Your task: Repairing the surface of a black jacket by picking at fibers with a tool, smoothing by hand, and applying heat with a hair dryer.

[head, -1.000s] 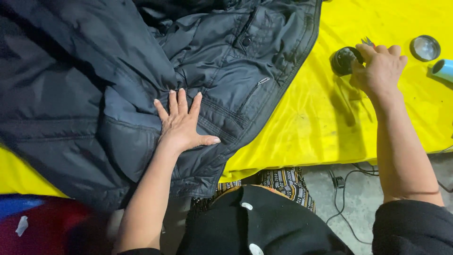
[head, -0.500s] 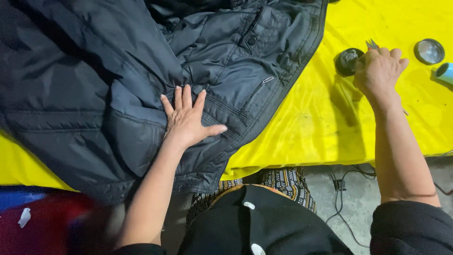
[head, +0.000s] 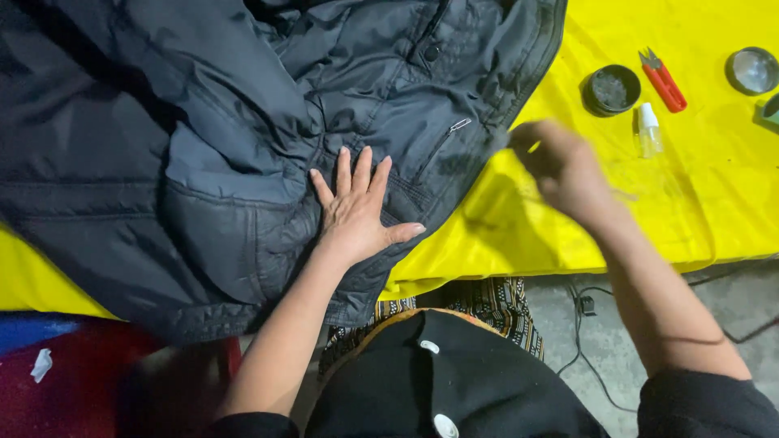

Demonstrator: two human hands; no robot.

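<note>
Nearest the camera, the person's black top with white buttons (head: 438, 381) fills the bottom edge, with a patterned cloth (head: 487, 304) just above it and a dark cable (head: 588, 312) on the grey floor to the right. A red and blue surface (head: 57, 357) lies at the lower left.

The left hand (head: 357, 215) rests flat on the dark jacket (head: 203, 122), palm down, fingers spread and pointing away, thumb out to the right; it grasps nothing, only presses on the fabric beside a pocket with a small metal zip pull (head: 459, 124). The jacket lies spread over the yellow table (head: 568, 235), covering its left and middle.

The right hand (head: 560, 166) hovers over the table just past the jacket's edge. It is blurred, fingers curled inward; whether it holds anything I cannot tell.

Farther off on the yellow sit a small clear bottle (head: 647, 128), a round black tin (head: 611, 89), red snips (head: 664, 79) and a round metal lid (head: 751, 70).
</note>
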